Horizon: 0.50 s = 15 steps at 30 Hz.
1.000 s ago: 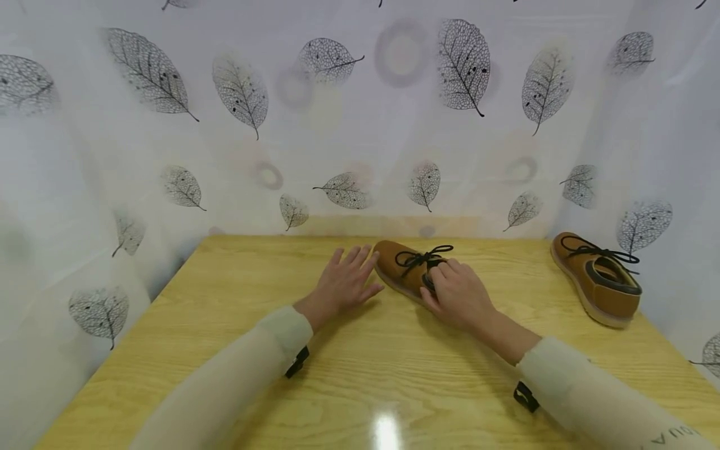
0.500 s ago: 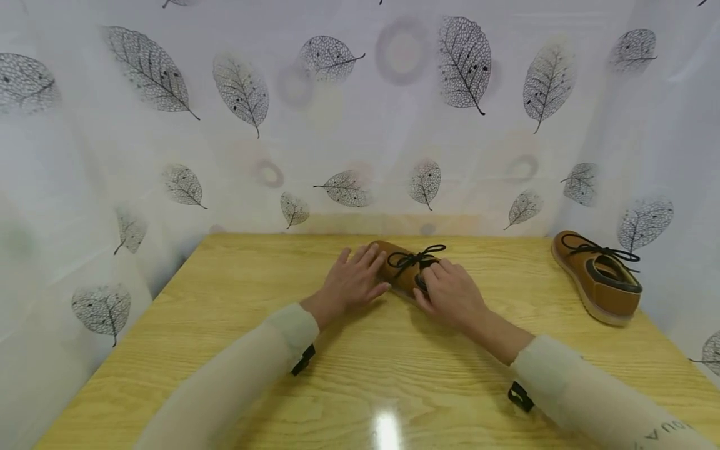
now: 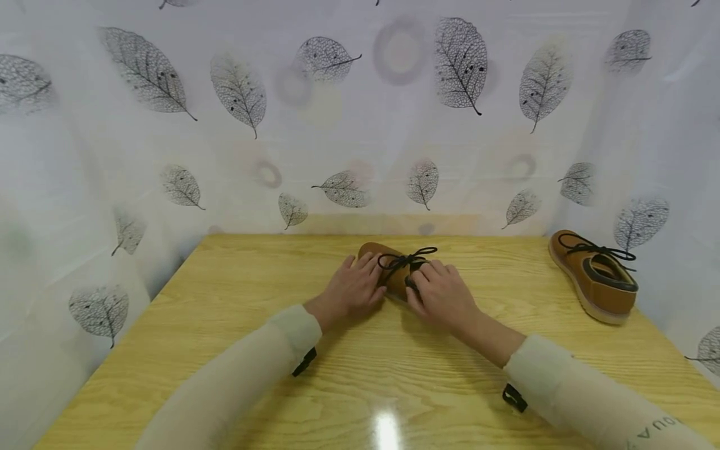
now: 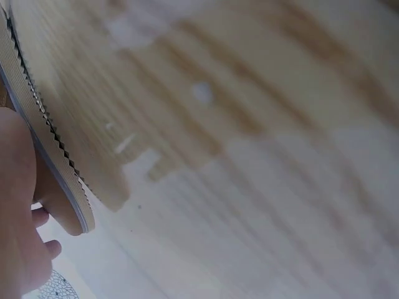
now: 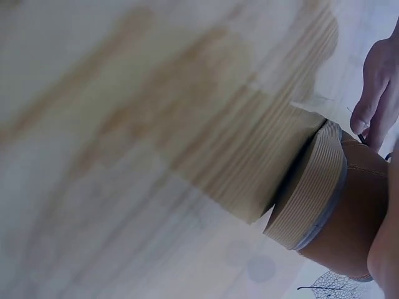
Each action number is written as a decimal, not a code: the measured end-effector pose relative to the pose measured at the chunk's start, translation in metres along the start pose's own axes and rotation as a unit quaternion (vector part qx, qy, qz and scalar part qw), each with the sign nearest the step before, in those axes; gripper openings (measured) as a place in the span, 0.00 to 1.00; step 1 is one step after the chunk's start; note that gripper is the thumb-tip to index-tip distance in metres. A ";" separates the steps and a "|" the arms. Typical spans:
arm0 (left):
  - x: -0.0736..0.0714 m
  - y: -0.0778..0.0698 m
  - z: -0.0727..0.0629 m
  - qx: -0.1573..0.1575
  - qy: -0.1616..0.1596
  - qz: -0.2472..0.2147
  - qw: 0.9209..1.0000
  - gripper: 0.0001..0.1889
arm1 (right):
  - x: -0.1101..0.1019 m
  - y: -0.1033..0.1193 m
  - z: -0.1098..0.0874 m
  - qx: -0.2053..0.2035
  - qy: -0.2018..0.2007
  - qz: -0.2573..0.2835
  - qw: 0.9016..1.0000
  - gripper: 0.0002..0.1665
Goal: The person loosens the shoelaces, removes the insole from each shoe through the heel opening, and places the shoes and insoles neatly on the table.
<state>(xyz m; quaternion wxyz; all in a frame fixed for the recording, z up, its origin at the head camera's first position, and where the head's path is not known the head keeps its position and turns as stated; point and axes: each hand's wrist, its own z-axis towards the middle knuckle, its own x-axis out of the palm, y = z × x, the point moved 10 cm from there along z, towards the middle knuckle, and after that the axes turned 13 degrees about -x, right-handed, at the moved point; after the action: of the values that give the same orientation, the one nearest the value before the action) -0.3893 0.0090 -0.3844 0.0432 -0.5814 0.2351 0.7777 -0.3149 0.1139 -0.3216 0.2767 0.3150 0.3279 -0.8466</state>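
A brown lace-up shoe (image 3: 398, 281) with a pale ribbed sole lies close over the table, toe to the far left. Its black lace (image 3: 400, 260) is tied in a bow. My right hand (image 3: 444, 295) grips the shoe at its dark-lined opening. My left hand (image 3: 354, 287) rests its fingers over the toe end, with the thumb by the near side of the lace. In the right wrist view, the left thumb (image 5: 369, 106) is close to a dark bit of lace. The left wrist view shows the sole (image 4: 59, 156) beyond the hand.
The matching brown shoe (image 3: 602, 281), also tied with a bow, stands at the table's right edge. The wooden table (image 3: 360, 375) backs onto a white curtain (image 3: 360, 125) printed with dark leaves.
The shoe has slid left with my right hand. My left hand has moved slightly right, from beside the toe to over it, its fingers less spread.
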 end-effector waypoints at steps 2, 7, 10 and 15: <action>0.001 0.000 -0.002 -0.004 0.005 -0.001 1.000 0.35 | -0.004 -0.004 -0.001 0.016 -0.024 0.013 1.000 0.12; 0.001 -0.001 -0.005 -0.003 0.007 -0.008 1.000 0.35 | -0.004 -0.024 -0.012 0.087 -0.045 0.052 0.994 0.12; -0.001 -0.002 -0.005 0.000 -0.001 -0.020 1.000 0.35 | -0.001 -0.032 -0.019 0.119 -0.032 0.063 0.990 0.14; -0.001 0.000 -0.004 -0.004 0.003 -0.036 0.999 0.33 | 0.006 -0.038 -0.022 0.153 0.023 0.067 0.986 0.23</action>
<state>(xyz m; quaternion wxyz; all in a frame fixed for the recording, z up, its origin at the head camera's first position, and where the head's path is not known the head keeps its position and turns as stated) -0.3852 0.0079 -0.3842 0.0686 -0.5920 0.2111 0.7748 -0.3371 0.1522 -0.3245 0.2737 0.3944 0.1792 -0.8587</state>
